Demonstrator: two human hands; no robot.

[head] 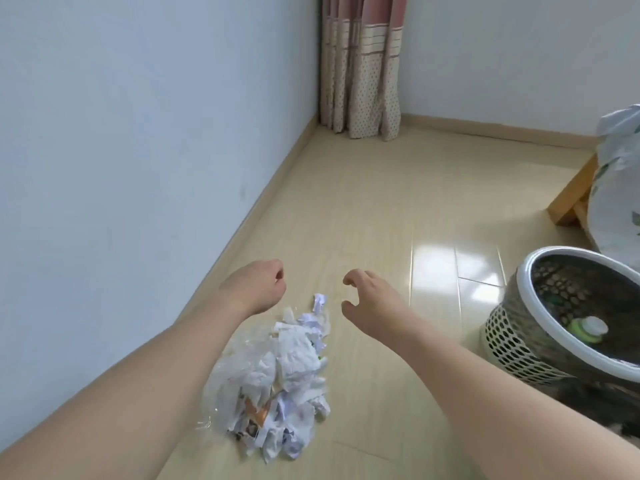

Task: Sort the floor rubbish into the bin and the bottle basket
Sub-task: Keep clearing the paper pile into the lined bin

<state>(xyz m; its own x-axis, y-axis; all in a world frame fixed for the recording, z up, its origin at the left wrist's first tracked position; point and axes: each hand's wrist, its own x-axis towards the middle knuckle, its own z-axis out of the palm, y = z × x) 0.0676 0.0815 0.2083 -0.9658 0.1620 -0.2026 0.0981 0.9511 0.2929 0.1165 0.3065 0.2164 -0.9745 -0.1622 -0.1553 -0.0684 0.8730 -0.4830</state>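
Observation:
A heap of crumpled white paper and clear plastic wrap [287,375] lies on the pale wooden floor between my forearms. My left hand [258,287] hovers above the heap's far left end, fingers curled into a loose fist with nothing in it. My right hand [372,296] hovers just right of the heap's far end, fingers and thumb bent in an open claw, holding nothing. At the right stands a white perforated basket [512,337] with a dark liner; a bottle with a white cap and green label [588,329] lies inside it.
A wall and skirting board run along the left. A dotted curtain [360,81] hangs in the far corner. A wooden furniture leg [571,199] and a white patterned bag [616,181] sit at the right edge. Something dark lies on the floor beside the basket [595,400].

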